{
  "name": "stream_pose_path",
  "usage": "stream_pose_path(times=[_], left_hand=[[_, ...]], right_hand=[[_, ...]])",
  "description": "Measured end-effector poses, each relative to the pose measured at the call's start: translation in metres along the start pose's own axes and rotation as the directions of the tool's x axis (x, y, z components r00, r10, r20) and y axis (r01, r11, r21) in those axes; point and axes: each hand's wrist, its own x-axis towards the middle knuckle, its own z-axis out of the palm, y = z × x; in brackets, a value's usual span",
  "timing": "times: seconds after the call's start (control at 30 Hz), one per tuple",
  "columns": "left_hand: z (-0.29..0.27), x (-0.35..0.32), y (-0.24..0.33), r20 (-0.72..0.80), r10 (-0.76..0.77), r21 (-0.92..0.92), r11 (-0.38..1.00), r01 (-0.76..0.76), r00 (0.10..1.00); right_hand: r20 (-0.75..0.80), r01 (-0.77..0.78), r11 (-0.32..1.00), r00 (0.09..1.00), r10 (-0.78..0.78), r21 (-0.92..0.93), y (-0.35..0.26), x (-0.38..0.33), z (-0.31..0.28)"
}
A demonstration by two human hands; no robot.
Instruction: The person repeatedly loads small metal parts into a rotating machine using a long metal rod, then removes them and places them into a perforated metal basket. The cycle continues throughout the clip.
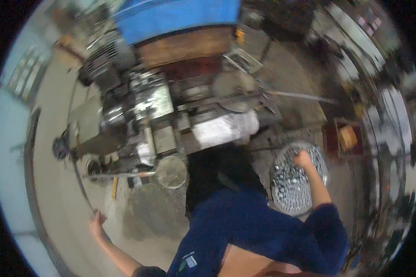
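Note:
Out to the left, my left hand (97, 222) has its fingers curled at the lower end of a long thin dark lever (84, 190), which runs down from a bench machine (155, 104). My right hand (302, 159) is over the far part of a round, light-coloured basket (293, 210) filled with many small shiny metal parts (289, 182). Its fingers are drawn together; whatever they hold is too small and blurred to make out. The basket stands to the right of my lap.
Behind the machine sits a blue bin (178, 18) on a wooden block (185, 46). A white cloth (226, 129) lies before my knees. A round disc (171, 171) stands at the machine's near side. Right of the basket is a dark red box (333, 141); racks line the right.

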Motion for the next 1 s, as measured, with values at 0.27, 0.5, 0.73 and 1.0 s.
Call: stream_pose_path(times=[0.27,0.5,0.73,1.0], left_hand=[[-0.004,-0.004,0.001,-0.023,0.031,0.043,0.999,-0.03,0.999],[-0.005,0.012,-0.02,-0.119,0.137,0.507,0.86,-0.059,0.983],[-0.01,-0.043,-0.012,-0.004,0.091,0.591,0.803,-0.071,0.996],[0.003,-0.11,-0.026,-0.217,0.058,0.38,0.924,0.03,0.974]], right_hand=[[-0.149,0.131,0.855,0.987,-0.064,0.502,-0.1,0.048,-0.108],[-0.07,0.469,0.564,0.807,-0.587,0.68,-0.316,0.108,-0.202],[-0.257,0.955,0.099,0.174,-0.951,0.28,-0.571,0.11,-0.205],[0.052,0.942,0.321,0.317,-0.947,0.098,-0.653,0.127,-0.158]])
